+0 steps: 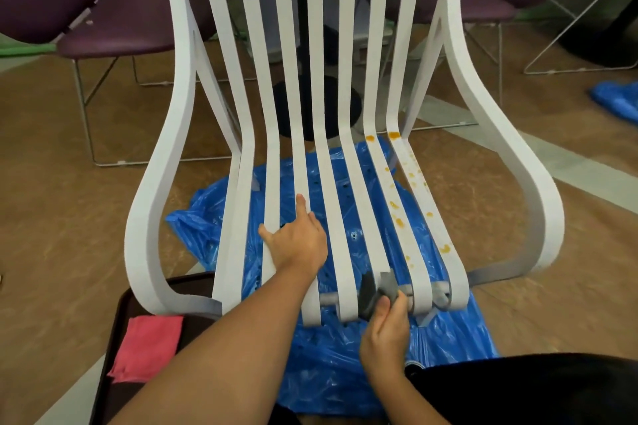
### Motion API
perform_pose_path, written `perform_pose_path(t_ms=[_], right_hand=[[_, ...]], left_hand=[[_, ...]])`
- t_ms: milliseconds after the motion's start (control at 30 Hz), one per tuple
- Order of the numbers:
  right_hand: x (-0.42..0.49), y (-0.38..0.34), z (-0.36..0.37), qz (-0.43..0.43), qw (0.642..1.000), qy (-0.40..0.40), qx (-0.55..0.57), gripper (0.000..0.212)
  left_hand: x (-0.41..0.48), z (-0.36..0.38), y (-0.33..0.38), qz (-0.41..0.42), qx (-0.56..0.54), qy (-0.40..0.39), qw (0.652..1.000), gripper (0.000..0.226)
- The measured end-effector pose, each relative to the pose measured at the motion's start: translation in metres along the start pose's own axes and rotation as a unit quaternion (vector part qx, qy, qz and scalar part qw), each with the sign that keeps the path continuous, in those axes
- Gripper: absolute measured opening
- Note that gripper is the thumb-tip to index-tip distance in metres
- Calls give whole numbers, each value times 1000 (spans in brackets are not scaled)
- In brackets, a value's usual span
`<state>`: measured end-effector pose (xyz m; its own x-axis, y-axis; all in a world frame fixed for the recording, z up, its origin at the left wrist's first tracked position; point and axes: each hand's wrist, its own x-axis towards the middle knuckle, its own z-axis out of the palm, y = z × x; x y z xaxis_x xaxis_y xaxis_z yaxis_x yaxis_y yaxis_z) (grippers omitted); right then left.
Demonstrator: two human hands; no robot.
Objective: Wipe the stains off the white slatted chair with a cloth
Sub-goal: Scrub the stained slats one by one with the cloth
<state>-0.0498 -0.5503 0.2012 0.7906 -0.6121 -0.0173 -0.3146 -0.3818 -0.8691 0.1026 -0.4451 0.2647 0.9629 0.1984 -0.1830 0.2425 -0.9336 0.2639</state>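
The head camera looks down on the white slatted chair (348,162), which stands on a crumpled blue plastic sheet (328,376) spread over a brown floor (62,203), its seat slats running toward the viewer. Orange stains (398,221) dot the two rightmost seat slats, from the bend at the backrest down nearly to the front edge. The left hand (297,241) rests on the slats left of centre, index finger straight along a slat and thumb spread wide, holding nothing; its other fingers cannot be made out. The right hand (385,324) sits at the front edge of the seat, thumb and fingers pinching a bunched grey cloth (378,288) that touches the curled front end of a slat just left of the stained ones. A folded pink cloth (148,345) lies on a dark tray (114,324) at the lower left. Purple chairs (114,10) on wire legs stand behind, and a second piece of blue plastic (618,103) lies at the far right.
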Motion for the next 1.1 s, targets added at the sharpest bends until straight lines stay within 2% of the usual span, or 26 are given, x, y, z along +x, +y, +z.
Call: perform_pose_path(t_ms=[167, 267, 400, 533, 667, 900, 1100], right_hand=[[-4, 15, 4, -38, 998, 32, 28, 34], [-5, 10, 6, -28, 999, 44, 12, 22], [5, -15, 4, 17, 998, 53, -21, 42], [37, -45, -1, 33, 990, -19, -136, 40], [80, -68, 9, 53, 951, -132, -274, 45], [170, -108, 68, 47, 942, -170, -285, 43], [252, -146, 114, -7, 924, -215, -315, 38]], left_hand=[[1, 5, -3, 4, 1, 0, 1000, 55], [0, 4, -4, 4, 2, -4, 1000, 55], [-2, 2, -3, 4, 3, 3, 1000, 53], [-2, 4, -3, 5, 8, 13, 1000, 53], [-2, 4, -3, 4, 15, 12, 1000, 53], [0, 4, -1, 1, 17, 10, 1000, 54], [2, 3, -2, 1, 10, -3, 1000, 55]])
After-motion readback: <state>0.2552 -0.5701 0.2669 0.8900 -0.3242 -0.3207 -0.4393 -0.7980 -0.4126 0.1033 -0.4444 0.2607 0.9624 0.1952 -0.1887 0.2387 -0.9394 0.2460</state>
